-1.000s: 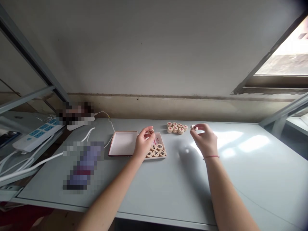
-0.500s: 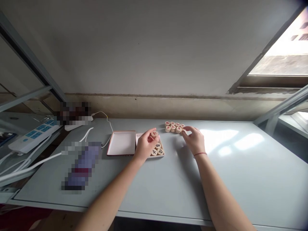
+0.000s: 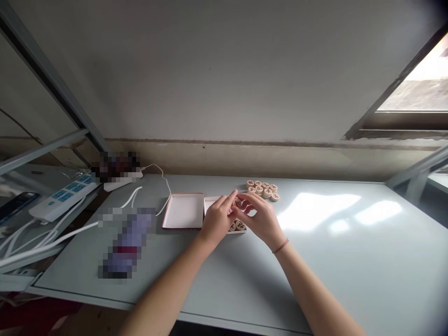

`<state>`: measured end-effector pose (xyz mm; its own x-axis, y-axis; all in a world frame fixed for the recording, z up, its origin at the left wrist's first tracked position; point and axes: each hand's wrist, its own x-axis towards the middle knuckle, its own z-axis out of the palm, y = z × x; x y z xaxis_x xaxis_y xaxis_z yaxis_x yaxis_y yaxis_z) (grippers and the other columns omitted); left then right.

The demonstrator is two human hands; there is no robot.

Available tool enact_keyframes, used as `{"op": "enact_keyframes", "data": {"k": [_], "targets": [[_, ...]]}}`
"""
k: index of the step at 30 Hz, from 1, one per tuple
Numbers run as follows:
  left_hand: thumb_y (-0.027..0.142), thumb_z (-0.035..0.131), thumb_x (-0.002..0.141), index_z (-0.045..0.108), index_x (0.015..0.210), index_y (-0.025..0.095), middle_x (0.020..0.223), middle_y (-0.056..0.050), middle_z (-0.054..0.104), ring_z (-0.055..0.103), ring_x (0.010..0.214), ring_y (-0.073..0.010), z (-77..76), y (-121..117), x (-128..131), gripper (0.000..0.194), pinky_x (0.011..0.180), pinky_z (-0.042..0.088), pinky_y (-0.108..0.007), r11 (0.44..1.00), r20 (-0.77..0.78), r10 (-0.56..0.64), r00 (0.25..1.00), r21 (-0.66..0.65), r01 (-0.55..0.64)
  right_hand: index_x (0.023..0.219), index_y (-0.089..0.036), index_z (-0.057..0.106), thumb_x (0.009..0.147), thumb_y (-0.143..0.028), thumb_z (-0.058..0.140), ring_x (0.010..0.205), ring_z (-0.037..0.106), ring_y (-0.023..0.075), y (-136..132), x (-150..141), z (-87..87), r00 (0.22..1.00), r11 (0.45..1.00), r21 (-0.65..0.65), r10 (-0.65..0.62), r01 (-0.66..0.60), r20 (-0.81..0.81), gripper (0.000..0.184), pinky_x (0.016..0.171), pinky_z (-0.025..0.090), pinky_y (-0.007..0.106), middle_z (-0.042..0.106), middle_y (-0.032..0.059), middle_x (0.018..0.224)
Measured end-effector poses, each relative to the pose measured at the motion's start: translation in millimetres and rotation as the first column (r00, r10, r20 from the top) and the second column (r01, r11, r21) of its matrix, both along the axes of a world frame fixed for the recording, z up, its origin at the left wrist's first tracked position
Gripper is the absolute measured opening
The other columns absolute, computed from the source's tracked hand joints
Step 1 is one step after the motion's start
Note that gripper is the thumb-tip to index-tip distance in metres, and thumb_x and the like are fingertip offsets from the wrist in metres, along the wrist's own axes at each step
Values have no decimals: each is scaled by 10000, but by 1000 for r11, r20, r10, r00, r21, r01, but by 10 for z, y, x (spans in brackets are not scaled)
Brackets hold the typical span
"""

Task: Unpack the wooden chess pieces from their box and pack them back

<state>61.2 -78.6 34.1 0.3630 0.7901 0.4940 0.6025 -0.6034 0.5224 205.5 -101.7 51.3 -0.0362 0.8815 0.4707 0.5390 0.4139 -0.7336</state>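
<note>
My left hand (image 3: 217,221) is closed around a round wooden xiangqi piece (image 3: 237,203) with a red character. My right hand (image 3: 263,218) meets it there, thumb and fingers bent around the same piece; its fingers partly cover the piece. Both hands are above an open box (image 3: 210,201), hiding much of it. At its front right corner, pieces with black characters (image 3: 240,225) show below the hands. Behind my right hand, several red-character pieces (image 3: 267,192) stand grouped in rows, some of them stacked.
The box's white-lined lid (image 3: 184,212) lies left of the box. Farther left are a blurred-out purple item (image 3: 129,242), white cables (image 3: 80,227) and a power strip (image 3: 65,196). A phone (image 3: 17,205) lies at the far left. The wall (image 3: 224,158) runs behind the grey table (image 3: 217,289).
My right hand has moved left from the grouped pieces to the piece in my left hand. A piece now stands at the group's front right end. The view has shifted slightly.
</note>
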Motion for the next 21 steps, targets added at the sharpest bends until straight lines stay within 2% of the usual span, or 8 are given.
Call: {"op": "enact_keyframes", "data": {"k": [3,6,9,11,12,14,18,21], "targets": [[232,461,911,471,1345,238,861,-33,626,609,739,-151,7,-2,7,434,697,501,-253,1000,-22,8,1000,5,-8,981,-205,623,798,-355,596,669,604,140,-1,0,32,996,996,43,-77,78,-33,238,625,549,299,660,52,870],[284,484,906,491,1328,226,794,-13,615,580,670,-135,20,-2,12,427,673,480,-245,999,-27,28,999,-26,-29,947,-198,626,804,-384,552,738,632,168,57,190,60,954,960,20,-275,279,-121,247,679,552,325,683,69,890],[263,483,895,541,1276,234,793,0,613,557,637,-114,22,-1,14,387,662,460,-232,997,-10,32,999,-69,-33,940,-173,653,785,-383,504,807,651,208,154,587,12,827,833,-125,-552,539,-112,300,719,534,358,693,110,967],[252,489,885,581,1226,240,801,4,613,550,627,-105,21,-5,16,353,651,452,-225,994,5,24,1000,-105,-24,920,-169,663,746,-373,522,834,654,228,206,854,-65,779,757,-243,-627,607,-4,303,789,505,381,703,109,934],[248,493,880,596,1204,240,809,4,615,550,625,-103,23,-8,19,340,646,450,-223,992,13,21,1000,-122,-19,925,-170,656,726,-386,544,842,654,233,225,957,-111,764,729,-277,-645,626,30,314,798,496,382,705,105,930],[241,500,874,623,1160,238,820,2,617,554,626,-103,30,-17,24,312,645,450,-222,989,23,12,1000,-146,-9,896,-182,633,697,-418,573,855,652,234,248,1081,-205,769,719,-313,-636,621,67,315,790,485,368,704,91,927],[226,503,866,655,1078,235,857,-6,633,575,655,-109,40,-30,35,261,678,459,-229,983,35,2,999,-181,4,802,-215,573,696,-452,568,862,636,224,279,1087,-364,818,767,-287,-559,573,138,260,717,463,326,685,57,915],[220,506,864,667,1028,239,885,-10,644,588,677,-115,40,-34,39,231,694,462,-232,979,49,-3,999,-205,13,786,-230,564,739,-442,527,807,608,214,310,1058,-470,808,772,-251,-521,584,276,220,674,428,316,655,41,825]]}}
